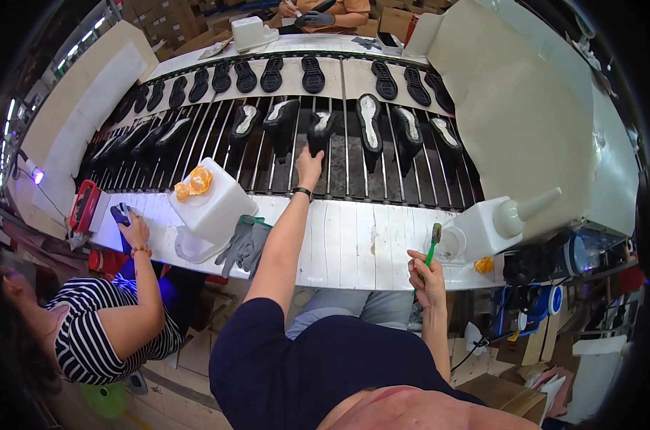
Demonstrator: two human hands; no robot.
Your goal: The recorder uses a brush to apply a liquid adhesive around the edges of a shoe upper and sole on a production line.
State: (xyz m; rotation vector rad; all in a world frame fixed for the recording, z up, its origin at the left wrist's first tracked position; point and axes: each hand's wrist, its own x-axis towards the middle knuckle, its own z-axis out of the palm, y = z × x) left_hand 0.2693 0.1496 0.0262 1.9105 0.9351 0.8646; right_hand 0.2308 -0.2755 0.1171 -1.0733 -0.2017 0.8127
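My left hand point(310, 166) reaches over the roller conveyor point(346, 172), its fingers closed on the near end of a black shoe upper point(320, 129) that lies with its whitish bottom up. In my right hand point(428, 281) is a green-handled toothbrush point(434, 245), held upright with the bristles at the top. Beside the brush, to its right, a white plastic jug point(475, 228) lies with a round opening toward my hand. Another upper with a long white bottom point(370, 118) rests right of the one I hold. More uppers spread to both sides.
Black shoe soles point(313, 74) line the conveyor's far strip. A white container point(214, 208) with peeled orange skin point(197, 180) and grey gloves point(246, 245) sit left on the white ledge point(339, 236). A co-worker in stripes point(117, 330) works at left; another person point(339, 16) sits opposite.
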